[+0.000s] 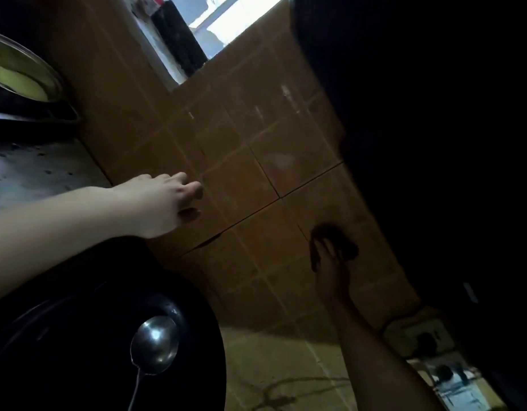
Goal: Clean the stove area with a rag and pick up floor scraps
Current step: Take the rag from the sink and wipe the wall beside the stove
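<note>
At the far left one metal pot (22,75) with something yellowish inside is sitting on the stove (34,118), and below it a speckled grey counter (34,170) is showing. Lower down, one dark round pan (87,336) is filling the corner, and one metal spoon (154,345) is lying in it with its bowl facing up.

I am reaching my left hand (164,200) out over the counter's edge toward the brown tiled wall (241,161). Its fingers (194,189) are curling loosely and gripping nothing; I cannot tell whether the tips are touching the tiles.

Further right, my right hand (330,262) is lying in deep shadow against the same wall. It is pressing one dark rag (342,241) to the tiles, well apart from my left hand. The rag is sitting under and beyond my fingertips, bunching out past them toward the top and the right, with my fingers spread flat over its near part. Whether they are gripping the cloth or only pushing on it I cannot tell in this light.

One bright window opening (241,22) is showing above the tiles, and a large black shape is covering the right side.
</note>
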Motion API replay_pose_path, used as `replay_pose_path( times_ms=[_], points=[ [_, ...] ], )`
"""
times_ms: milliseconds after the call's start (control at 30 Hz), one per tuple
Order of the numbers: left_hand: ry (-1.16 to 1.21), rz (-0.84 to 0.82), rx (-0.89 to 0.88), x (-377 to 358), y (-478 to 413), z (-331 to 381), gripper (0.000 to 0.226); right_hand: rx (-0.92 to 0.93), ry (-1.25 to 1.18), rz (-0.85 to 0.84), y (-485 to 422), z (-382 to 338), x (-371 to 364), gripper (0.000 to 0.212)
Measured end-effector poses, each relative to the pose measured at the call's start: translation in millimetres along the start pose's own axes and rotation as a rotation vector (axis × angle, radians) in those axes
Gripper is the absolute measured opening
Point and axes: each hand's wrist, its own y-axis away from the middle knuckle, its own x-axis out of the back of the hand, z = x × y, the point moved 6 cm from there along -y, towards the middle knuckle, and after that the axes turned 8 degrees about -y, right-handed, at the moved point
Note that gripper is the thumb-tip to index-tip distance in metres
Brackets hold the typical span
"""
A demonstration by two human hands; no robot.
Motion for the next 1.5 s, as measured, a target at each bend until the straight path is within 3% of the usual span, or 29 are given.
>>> replay_pose_path(
  times_ms=[133,300,500,667,900,1200,1500],
  points=[
    [-0.038,-0.028,0.003,-2.6,3.7,8.2,0.046,0.005,0.075,-0.063,16.0,21.0,-5.6,0.060],
    [-0.028,-0.053,-0.008,2.5,1.5,7.0,0.044,0.037,-0.015,-0.057,-27.9,-25.5,11.5,0.054],
    [-0.064,-0.019,-0.031,11.5,4.7,7.6,0.042,0.273,0.107,-0.002,-86.6,-82.0,45.7,0.067],
    [-0.080,0.019,-0.055,18.4,9.2,28.4,0.041,0.299,0.258,0.044,-74.5,-48.3,46.4,0.051],
    [-0.093,-0.026,-0.027,-1.9,16.6,72.7,0.042,0.376,0.210,-0.053,-2.6,16.1,1.4,0.053],
    [-0.169,-0.004,-0.005,-51.4,6.2,134.9,0.044,0.399,0.258,0.001,79.5,112.4,-15.5,0.059],
    [-0.186,0.014,0.012,-54.7,6.7,157.9,0.044,0.313,0.156,-0.063,37.2,85.0,-4.4,0.054]
  ],
)
